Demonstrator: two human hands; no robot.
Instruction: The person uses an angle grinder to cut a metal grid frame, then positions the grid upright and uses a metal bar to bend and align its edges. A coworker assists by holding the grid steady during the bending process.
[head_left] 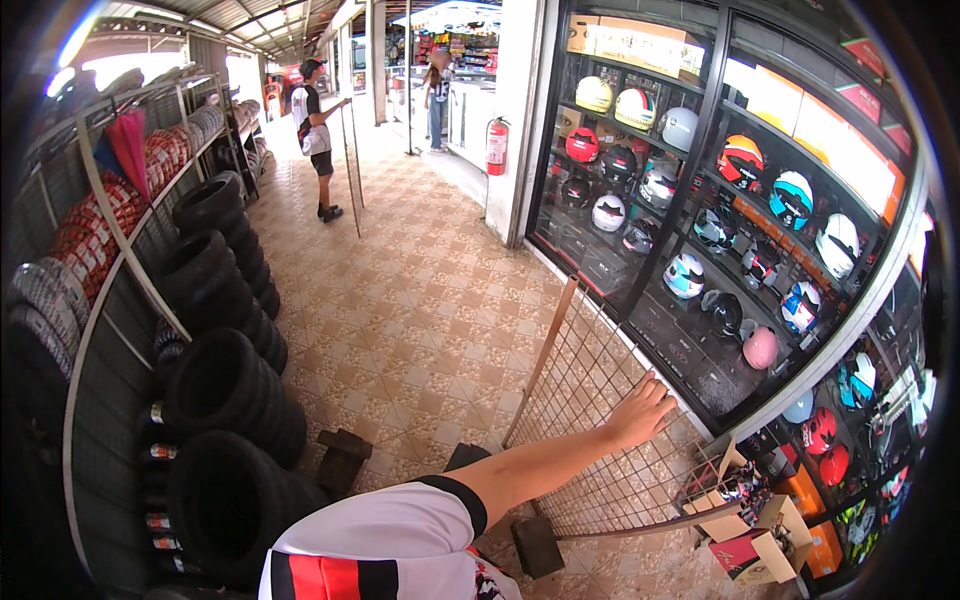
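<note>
My left arm reaches across to the right from a white sleeve with black trim. My left hand [640, 412] is closed over the upper edge of a rusty wire mesh panel [540, 360], palm downward and fingers curled; the thumb is hidden. The panel stands tilted on the tiled floor, close beside the glass display case. Near its lower edge sits a dark block [537, 547]. My right hand does not show.
Shelved helmets [683, 275] fill the display case on the right. An open cardboard box [765, 545] lies by it. Stacked black tires [235, 390] line the left side. Ahead, a person [316, 140] holds another mesh panel [352, 165]. A fire extinguisher [497, 147] hangs on a pillar.
</note>
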